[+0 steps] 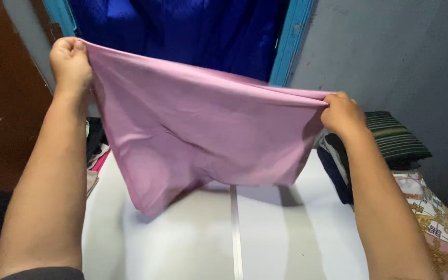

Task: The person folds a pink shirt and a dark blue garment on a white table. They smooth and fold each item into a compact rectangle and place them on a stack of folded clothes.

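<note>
Both arms reach forward and up, bare to the forearm, spread wide apart. The left hand (pixel 70 65) is raised higher, closed into a fist around 1 upper corner of a pink cloth (pixel 198 135), knuckles facing the camera and the wrist straight above a nearly vertical forearm. The right hand (pixel 342 114) sits lower and further out, fingers curled and pinched shut on the opposite corner, with the forearm slanting in from the lower right. Between the 2 hands the cloth's top edge is pulled taut on a downward slope from left to right, and the rest hangs loose in the air, its lower left corner dangling just above a white surface (pixel 265 233) without clearly touching it. A stack of dark folded clothes (pixel 390 140) lies beside the right wrist at the surface's right edge, and a blue curtain (pixel 182 31) hangs behind the cloth.
</note>
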